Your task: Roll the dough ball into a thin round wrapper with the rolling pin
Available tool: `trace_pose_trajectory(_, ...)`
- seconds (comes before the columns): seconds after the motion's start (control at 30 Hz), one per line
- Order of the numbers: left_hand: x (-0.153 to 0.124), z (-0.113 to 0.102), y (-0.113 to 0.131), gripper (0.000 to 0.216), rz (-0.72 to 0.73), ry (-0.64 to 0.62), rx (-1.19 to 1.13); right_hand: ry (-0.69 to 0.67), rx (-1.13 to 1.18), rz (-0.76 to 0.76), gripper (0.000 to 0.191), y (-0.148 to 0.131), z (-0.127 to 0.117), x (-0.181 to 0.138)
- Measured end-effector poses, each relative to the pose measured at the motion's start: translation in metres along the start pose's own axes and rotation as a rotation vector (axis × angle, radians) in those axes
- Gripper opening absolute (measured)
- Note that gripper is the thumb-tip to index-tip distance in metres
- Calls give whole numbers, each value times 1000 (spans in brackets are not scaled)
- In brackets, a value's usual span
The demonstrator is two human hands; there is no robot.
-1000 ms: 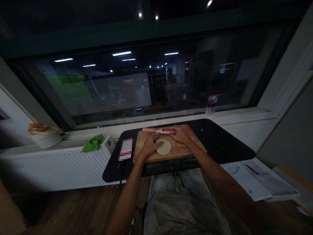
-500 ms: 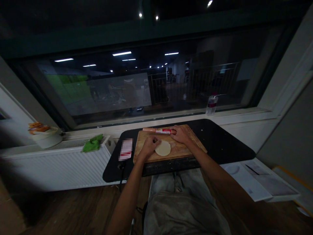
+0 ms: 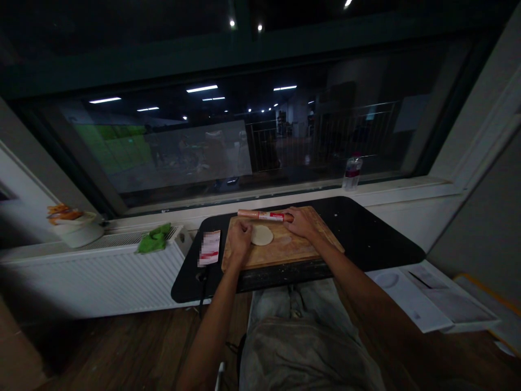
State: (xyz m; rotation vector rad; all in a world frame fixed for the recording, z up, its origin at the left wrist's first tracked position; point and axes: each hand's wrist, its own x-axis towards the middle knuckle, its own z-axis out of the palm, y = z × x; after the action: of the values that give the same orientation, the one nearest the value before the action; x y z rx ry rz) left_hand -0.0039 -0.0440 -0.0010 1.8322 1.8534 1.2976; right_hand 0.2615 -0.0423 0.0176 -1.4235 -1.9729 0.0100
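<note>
A round, flat, pale dough wrapper (image 3: 262, 235) lies on the wooden cutting board (image 3: 280, 257). My left hand (image 3: 240, 237) pinches its left edge between thumb and fingers. Behind the dough, along the far edge of the board, is a wooden rolling pin (image 3: 249, 214) with a red and white label round it. My right hand (image 3: 299, 221) is wrapped over the right end of the rolling pin, which hides that end. The board rests on a black table (image 3: 366, 239).
A pink and white packet (image 3: 210, 247) lies left of the board. Left of the table, a green cloth (image 3: 154, 239) and a white pot (image 3: 81, 228) sit on the radiator (image 3: 122, 279). A bottle (image 3: 351, 172) stands on the windowsill; a white box (image 3: 431, 298) is at lower right.
My left hand has moved left and slightly away from me, drawing the dough wrapper with it across the board. My right hand and the rolling pin have hardly moved.
</note>
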Motion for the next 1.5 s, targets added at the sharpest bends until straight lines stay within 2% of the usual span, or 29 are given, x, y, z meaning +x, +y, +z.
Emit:
trace_pose_trajectory(0.23,-4,6,8,20,80,-144,-88,-43,2,-24,40,1,-1,2)
trace_pose_trajectory(0.3,-4,5,8,24,100,-140,-93,-44,6,-19,38,1,-1,2)
trace_pose_trajectory(0.4,-6,3,6,24,73,-35,-59,-49,31,-11,33,2,0,2)
trace_pose_trajectory(0.57,-5,-1,4,23,-18,212,-7,-41,65,-35,33,-1,0,-1)
trace_pose_trajectory(0.67,-5,-1,5,24,-33,274,107,-56,52,-56,33,-3,-1,-2)
trace_pose_trajectory(0.73,-6,0,5,29,-40,241,138,-91,39,-62,32,-3,-2,-2)
trace_pose_trajectory(0.87,-6,3,4,27,16,56,100,-139,44,-88,27,-3,-4,-4)
trace_pose_trajectory(0.93,-6,3,2,29,53,1,102,-127,83,-94,23,-2,-4,-5)
trace_pose_trajectory(1.03,-4,4,1,33,107,-21,121,-82,137,-72,21,0,-1,-4)
trace_pose_trajectory(1.13,-4,5,2,34,140,-38,157,-77,89,-4,26,1,2,0)
trace_pose_trajectory(1.23,-5,5,5,36,106,-41,215,-85,7,82,33,2,3,4)
trace_pose_trajectory(1.5,-9,-3,15,38,47,-59,275,-138,-67,181,32,1,0,6)
